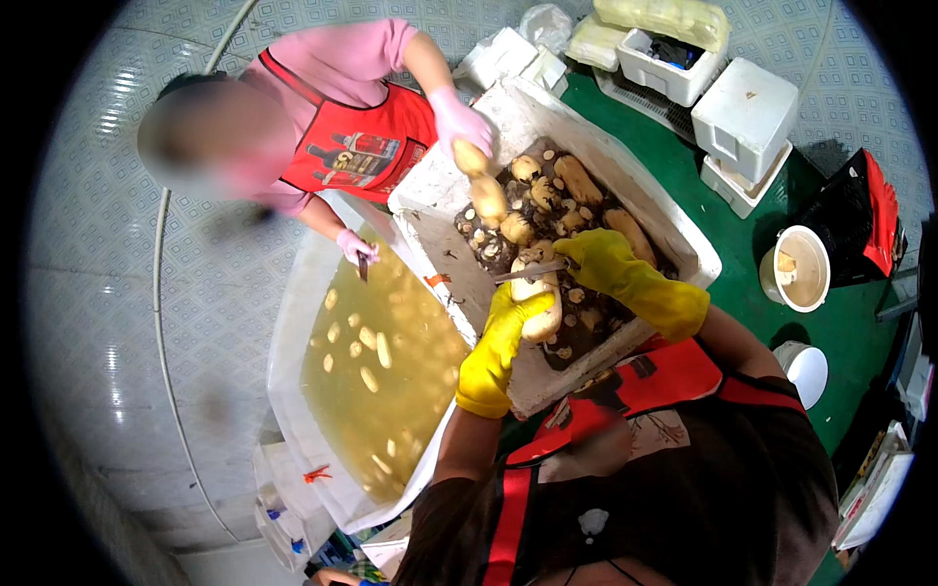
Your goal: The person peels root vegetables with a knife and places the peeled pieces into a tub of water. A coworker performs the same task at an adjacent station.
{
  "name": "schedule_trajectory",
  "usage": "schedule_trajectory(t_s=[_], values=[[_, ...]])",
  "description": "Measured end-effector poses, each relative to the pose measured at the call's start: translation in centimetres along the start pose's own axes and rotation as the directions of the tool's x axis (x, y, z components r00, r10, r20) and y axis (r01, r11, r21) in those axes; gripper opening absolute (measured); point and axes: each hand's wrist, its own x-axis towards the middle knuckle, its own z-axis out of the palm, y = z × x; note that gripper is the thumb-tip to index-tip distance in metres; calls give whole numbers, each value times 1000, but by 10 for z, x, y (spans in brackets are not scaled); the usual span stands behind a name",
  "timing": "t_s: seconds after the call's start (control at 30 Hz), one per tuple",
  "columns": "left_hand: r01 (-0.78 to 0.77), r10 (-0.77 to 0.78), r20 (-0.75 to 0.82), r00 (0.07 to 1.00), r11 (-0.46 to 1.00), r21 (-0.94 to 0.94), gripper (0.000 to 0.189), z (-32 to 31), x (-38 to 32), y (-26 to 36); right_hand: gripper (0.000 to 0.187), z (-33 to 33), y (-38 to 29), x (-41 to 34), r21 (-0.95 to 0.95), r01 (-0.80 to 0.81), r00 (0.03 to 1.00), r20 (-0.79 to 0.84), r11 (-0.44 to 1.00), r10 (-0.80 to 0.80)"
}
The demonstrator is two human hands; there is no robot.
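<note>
My left hand (pixel 497 355), in a yellow rubber glove, grips a thick pale lotus root section (pixel 541 308) from its left side, over a white foam box (pixel 696 260). My right hand (pixel 608 267), gloved alike, holds a knife (pixel 533 271) whose blade lies across the root near its upper end. Under my hands, the box holds dark cut scraps (pixel 495 253), slices and more lotus roots (pixel 579 179). Part of the held root is hidden by my left fingers.
Across the box a co-worker in pink gloves holds linked lotus root sections (pixel 487 199) and a dark-handled tool (pixel 363 267). A white tub (pixel 282 366) of cloudy water with floating root pieces adjoins the box. A bucket (pixel 766 275) and foam boxes (pixel 747 110) stand on the green floor.
</note>
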Motion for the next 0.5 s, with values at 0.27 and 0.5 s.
schedule_trajectory(t_s=[0.27, 0.5], values=[[-69, 67, 75, 995, 997, 23, 48, -25, 7, -19, 8, -2, -14, 1, -4, 30, 1000, 10, 1000, -30], [-122, 122, 89, 989, 993, -9, 45, -14, -1, -9, 11, 8, -11, 3, -29, 40, 999, -10, 999, -40]])
